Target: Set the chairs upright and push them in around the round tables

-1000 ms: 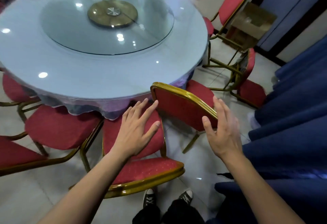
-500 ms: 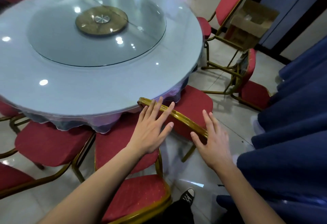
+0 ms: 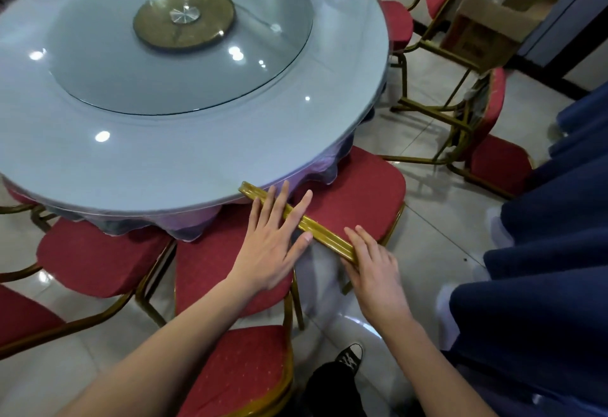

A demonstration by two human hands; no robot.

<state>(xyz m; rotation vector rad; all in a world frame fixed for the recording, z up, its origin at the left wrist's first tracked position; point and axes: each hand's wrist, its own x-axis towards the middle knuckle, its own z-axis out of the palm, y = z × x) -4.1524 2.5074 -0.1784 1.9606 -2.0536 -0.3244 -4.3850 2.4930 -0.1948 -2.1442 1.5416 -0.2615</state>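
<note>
Both hands lie flat with straight, spread fingers on the gold top rail of a red chair: the left hand rests across the rail's middle, its fingers reaching over onto the seat side, and the right hand presses on the rail's near end, neither grip curled around anything. That chair stands upright at the round table, its seat partly under the table's edge and skirt. Two more red chairs sit tucked in to the left, and another chair lies tipped on the floor at the right.
</note>
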